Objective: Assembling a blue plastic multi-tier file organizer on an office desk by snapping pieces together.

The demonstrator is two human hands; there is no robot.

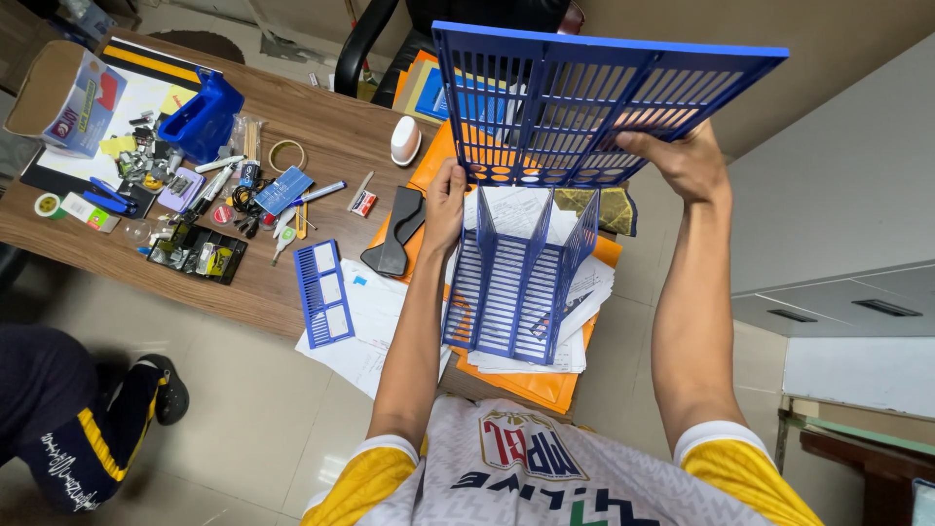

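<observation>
Head view: right hand (687, 161) pinching blue panel (594, 93) edge, raised above rack (521, 282); left hand (446, 206) pressed closed on rack divider. Best: steady rack, align panel squarely, lower evenly.

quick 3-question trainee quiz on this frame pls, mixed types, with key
1. True or false: the right hand holds the big blue slotted panel lifted above the desk.
2. What does the left hand touch? A) white computer mouse B) blue slotted rack C) black stapler
3. Fill in: a loose small blue panel lies on the white ____ at the desk edge.

Key: 1 true; 2 B, the blue slotted rack; 3 papers.
</observation>
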